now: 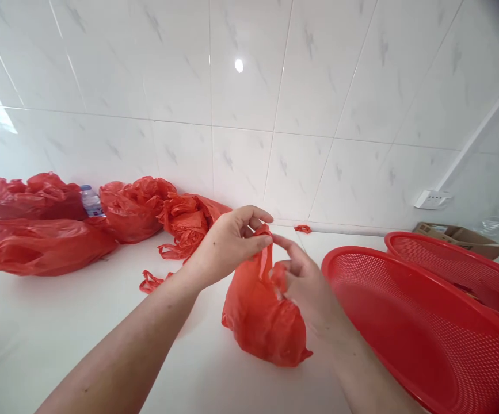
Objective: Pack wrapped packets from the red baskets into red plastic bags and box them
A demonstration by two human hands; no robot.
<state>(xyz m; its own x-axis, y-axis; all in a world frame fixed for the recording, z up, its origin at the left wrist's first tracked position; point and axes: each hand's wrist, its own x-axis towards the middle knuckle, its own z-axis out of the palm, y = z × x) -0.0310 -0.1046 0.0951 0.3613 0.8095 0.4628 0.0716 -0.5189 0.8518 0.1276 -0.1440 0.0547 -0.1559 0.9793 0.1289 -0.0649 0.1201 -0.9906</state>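
Note:
A filled red plastic bag (266, 322) rests on the white table in front of me, its contents hidden. My left hand (243, 236) pinches one of its handles between thumb and fingers and pulls it upward. On the bag's right side, my right hand (303, 279) has its fingers bent around the other handle, slightly smeared by motion. The bag's neck is gathered between both hands.
Several filled red bags (37, 247) line the left and back, with a water bottle (90, 201) among them. Loose red bags (186, 227) lie behind my left wrist. Red mesh baskets (396, 322) stand right, near a cardboard box (460, 238) and a wall socket (433, 199).

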